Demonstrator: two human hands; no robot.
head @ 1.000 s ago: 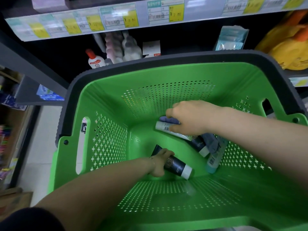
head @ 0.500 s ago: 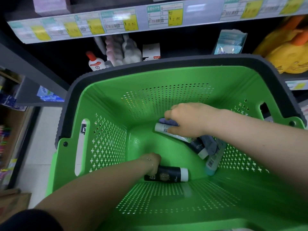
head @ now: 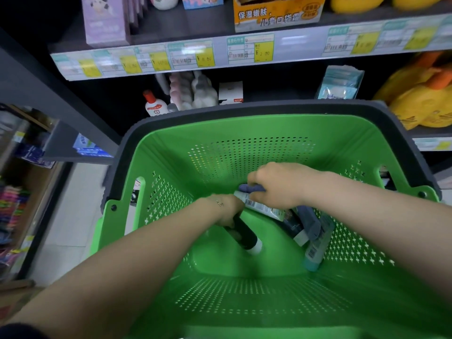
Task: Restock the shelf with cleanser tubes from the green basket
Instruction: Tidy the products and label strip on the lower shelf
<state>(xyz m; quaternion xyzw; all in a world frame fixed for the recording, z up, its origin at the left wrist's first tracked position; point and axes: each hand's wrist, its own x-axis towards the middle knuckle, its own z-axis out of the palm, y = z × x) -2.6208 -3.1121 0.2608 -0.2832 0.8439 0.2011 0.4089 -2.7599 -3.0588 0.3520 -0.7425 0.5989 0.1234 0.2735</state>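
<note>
Both hands down in the green basket. Left hand wrapped round a black tube, white cap pointing down and away from the palm. Right hand closed over a pale barcoded tube — possibly a second, dark blue one too; hard to tell. More tubes heaped just below the right wrist. Light, soft-walled, probably slick — best gripped mid-body, not squeezed hard. Shelf beyond both hands.

Upper left of my view a lilac carton, top centre an orange display box, mid-frame a red-capped white bottle, at right yellow duck toys.
</note>
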